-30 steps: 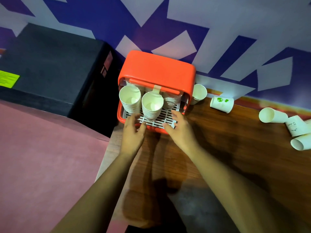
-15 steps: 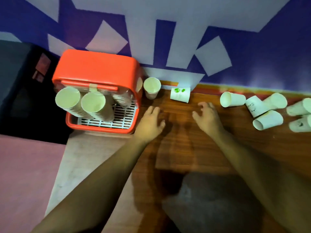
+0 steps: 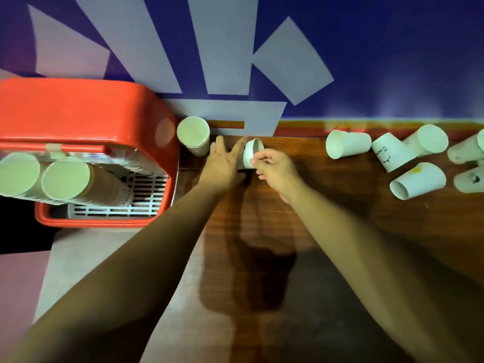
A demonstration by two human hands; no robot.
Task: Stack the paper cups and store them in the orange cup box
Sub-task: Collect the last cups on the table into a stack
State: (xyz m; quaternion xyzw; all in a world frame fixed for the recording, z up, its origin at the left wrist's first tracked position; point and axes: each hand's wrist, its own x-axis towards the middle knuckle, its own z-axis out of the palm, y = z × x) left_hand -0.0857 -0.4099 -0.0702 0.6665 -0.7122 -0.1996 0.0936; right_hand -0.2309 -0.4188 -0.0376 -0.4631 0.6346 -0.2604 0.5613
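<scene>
The orange cup box (image 3: pixel 86 111) stands at the left against the wall, front open, with stacks of paper cups (image 3: pixel 65 180) leaning out over its white grate. One upright paper cup (image 3: pixel 193 134) stands just right of the box. Beside it, a small paper cup (image 3: pixel 251 153) is tipped up off the table. My right hand (image 3: pixel 275 170) grips its lower wall. My left hand (image 3: pixel 222 163) lies with straight fingers against the cup's left side. Several loose cups (image 3: pixel 348 144) lie on their sides at the far right.
A blue wall with pale shapes (image 3: pixel 235 61) runs along the back of the wooden table (image 3: pixel 327 210). The table's left part is a grey surface (image 3: pixel 86 260), with a pink floor area (image 3: pixel 18 289) and a dark gap beyond it.
Both hands moved from the box front to the right and forward. My right hand took hold of the small cup that lay on its side; the left hand came up beside it.
</scene>
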